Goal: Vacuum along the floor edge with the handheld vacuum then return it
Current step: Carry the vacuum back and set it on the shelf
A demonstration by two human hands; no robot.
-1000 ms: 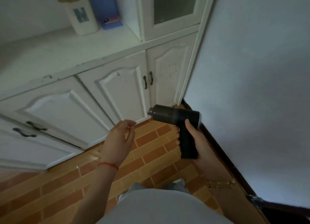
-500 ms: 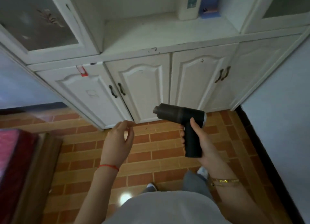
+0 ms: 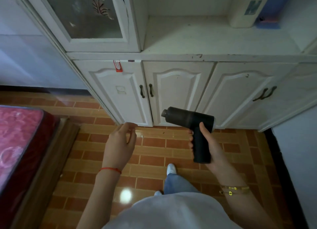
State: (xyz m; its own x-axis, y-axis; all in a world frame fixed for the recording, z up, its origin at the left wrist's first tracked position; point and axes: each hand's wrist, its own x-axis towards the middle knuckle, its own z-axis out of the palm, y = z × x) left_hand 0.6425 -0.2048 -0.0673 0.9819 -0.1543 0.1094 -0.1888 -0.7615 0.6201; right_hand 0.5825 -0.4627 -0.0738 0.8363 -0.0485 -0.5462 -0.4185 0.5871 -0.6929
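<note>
A black handheld vacuum [image 3: 188,119] with a pistol grip is held up in front of me, its short nozzle pointing left toward the cabinet doors. My right hand [image 3: 208,144] is wrapped around its grip, thumb along the back. My left hand [image 3: 121,144] hovers to the left of the vacuum, fingers loosely apart, holding nothing. Below both hands lies the brick-patterned floor [image 3: 154,153], whose edge runs along the foot of the white cabinet [image 3: 176,91].
A red mattress [image 3: 18,138] on a wooden bed frame [image 3: 51,160] fills the left. The cabinet's open shelf [image 3: 214,38] carries a cream container [image 3: 247,7] and a blue box [image 3: 269,21]. A white wall with dark skirting [image 3: 281,177] stands at right. My foot [image 3: 171,168] is on the floor.
My view has swung left, from the right corner to the cabinet's left half and the bed. The vacuum stays in my right hand; the left hand stays open beside it.
</note>
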